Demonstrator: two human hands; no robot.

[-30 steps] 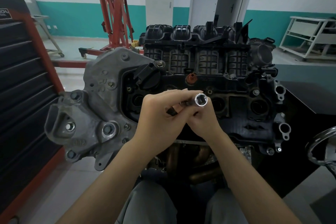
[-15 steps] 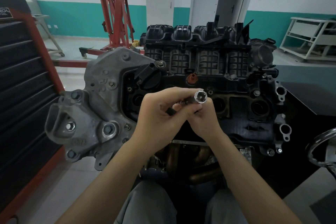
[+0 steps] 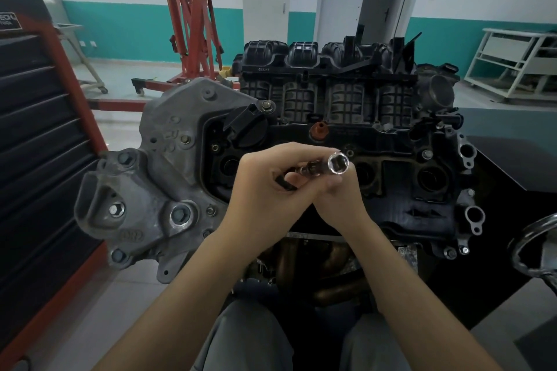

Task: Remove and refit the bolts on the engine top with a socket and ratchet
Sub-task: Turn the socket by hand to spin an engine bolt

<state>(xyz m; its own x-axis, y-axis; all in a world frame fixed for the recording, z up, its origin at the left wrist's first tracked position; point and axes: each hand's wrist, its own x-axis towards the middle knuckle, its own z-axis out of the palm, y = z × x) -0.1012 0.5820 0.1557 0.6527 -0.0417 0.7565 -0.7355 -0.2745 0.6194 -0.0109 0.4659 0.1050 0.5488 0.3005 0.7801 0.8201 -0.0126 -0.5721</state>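
A chrome socket points its open end up toward me, fitted on a dark ratchet tool whose black end pokes out between my hands. My left hand wraps around the tool from the left. My right hand cups it from below, with fingers under the socket. Both hands hover over the middle of the black engine top cover. Small bolts sit on the cover, one to the right of the socket and one to the left. The ratchet's handle is mostly hidden in my palms.
A grey cast timing cover with large bolts fills the engine's left end. The black intake manifold rises behind. A black and red tool cabinet stands at left, a red engine hoist behind, a chrome handwheel at right.
The socket has tilted slightly and shifted a little in my fingers; both hands stay in nearly the same place over the engine.
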